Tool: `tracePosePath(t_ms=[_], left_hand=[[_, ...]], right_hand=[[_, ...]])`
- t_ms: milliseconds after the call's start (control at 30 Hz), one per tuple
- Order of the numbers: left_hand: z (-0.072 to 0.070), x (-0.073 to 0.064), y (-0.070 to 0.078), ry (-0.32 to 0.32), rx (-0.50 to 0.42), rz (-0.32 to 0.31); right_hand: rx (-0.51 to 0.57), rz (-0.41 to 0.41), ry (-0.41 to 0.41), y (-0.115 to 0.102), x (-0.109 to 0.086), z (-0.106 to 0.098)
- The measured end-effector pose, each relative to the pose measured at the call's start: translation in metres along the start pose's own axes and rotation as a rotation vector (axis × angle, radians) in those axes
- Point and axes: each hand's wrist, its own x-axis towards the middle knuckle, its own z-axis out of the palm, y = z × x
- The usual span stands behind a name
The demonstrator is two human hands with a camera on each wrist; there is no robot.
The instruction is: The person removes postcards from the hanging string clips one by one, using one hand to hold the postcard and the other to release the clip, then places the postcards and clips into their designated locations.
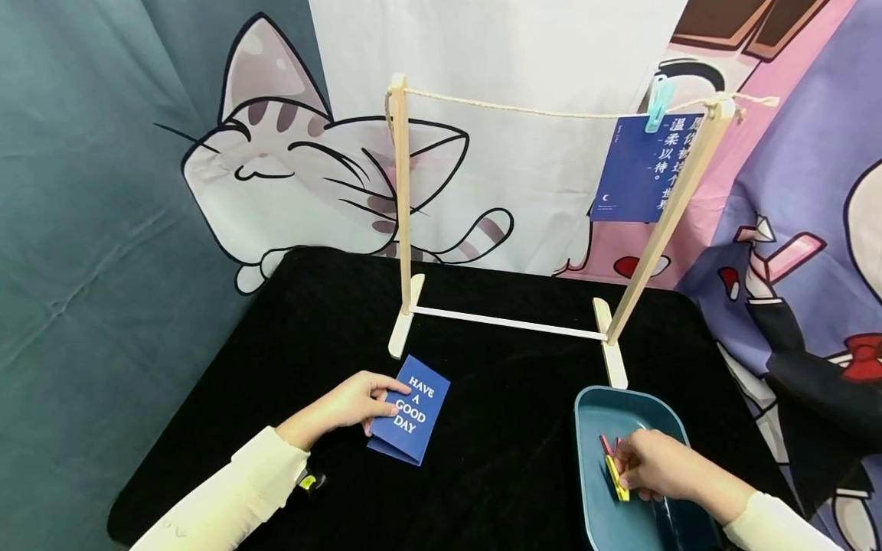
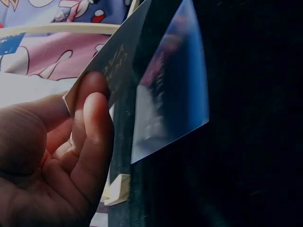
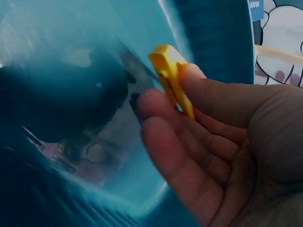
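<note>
My left hand [image 1: 350, 404] pinches a folded blue card [image 1: 422, 409] printed "HAVE A GOOD DAY" by its left edge, thumb and fingers on either side. In the left wrist view the card's lower flap [image 2: 182, 104] hangs apart from the upper one. My right hand [image 1: 654, 463] is over the blue-green tray [image 1: 586, 490], thumb and fingers pinching a yellow clothespin [image 3: 168, 71]. A red clothespin [image 1: 605, 444] shows right beside the yellow one in the head view, partly hidden by my fingers.
A wooden rack [image 1: 404, 191] stands at the back of the black-covered table [image 1: 331, 321]. Along its top runs a rope [image 1: 510, 109], where a light-blue clothespin [image 1: 659, 103] holds another blue card [image 1: 627, 172] near the right post. Printed cloth [image 1: 537, 46] hangs behind.
</note>
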Motion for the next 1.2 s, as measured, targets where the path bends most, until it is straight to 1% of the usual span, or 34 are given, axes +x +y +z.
tracePosePath(t_ms=[67, 100, 167, 267, 300, 367, 500, 567, 633, 733, 800, 900, 1067, 1200], left_hand=[[0.005, -0.003, -0.003, -0.003, 0.038, -0.013], [0.008, -0.004, -0.004, 0.002, 0.075, -0.015], [0.012, -0.006, -0.005, 0.021, 0.192, -0.011], [0.019, -0.009, -0.004, 0.067, 0.399, 0.020], [0.020, -0.010, -0.003, 0.078, 0.442, 0.026], [0.023, -0.012, -0.002, 0.086, 0.483, 0.028], [0.027, -0.013, -0.001, 0.093, 0.517, 0.044], [0.028, -0.013, -0.001, 0.109, 0.587, 0.067], [0.029, -0.014, -0.002, 0.127, 0.678, 0.096], [0.031, -0.017, -0.003, 0.140, 0.790, 0.110], [0.032, -0.019, -0.003, 0.144, 0.844, 0.121], [0.033, -0.021, -0.001, 0.137, 0.866, 0.111], [0.033, -0.025, 0.001, 0.106, 0.827, 0.070], [0.033, -0.026, 0.002, 0.111, 0.823, 0.059]], right_hand=[[-0.019, 0.014, -0.030, 0.001, -0.002, 0.004], [-0.022, 0.017, -0.044, 0.001, -0.003, 0.006], [-0.017, 0.031, -0.069, 0.003, -0.004, 0.008], [-0.026, 0.056, -0.082, 0.006, -0.004, 0.013], [-0.027, 0.054, -0.080, 0.007, -0.004, 0.015], [-0.042, 0.066, -0.074, 0.008, -0.003, 0.018], [-0.067, 0.075, -0.065, 0.010, -0.002, 0.020], [-0.080, 0.076, -0.064, 0.010, -0.002, 0.020], [-0.087, 0.072, -0.066, 0.010, -0.002, 0.020], [-0.089, 0.062, -0.072, 0.010, -0.002, 0.020], [-0.080, 0.079, -0.077, 0.009, -0.003, 0.020], [-0.059, 0.116, -0.080, 0.008, -0.005, 0.020], [-0.068, 0.166, -0.066, 0.004, -0.006, 0.020], [-0.088, 0.194, -0.061, 0.000, -0.007, 0.016]])
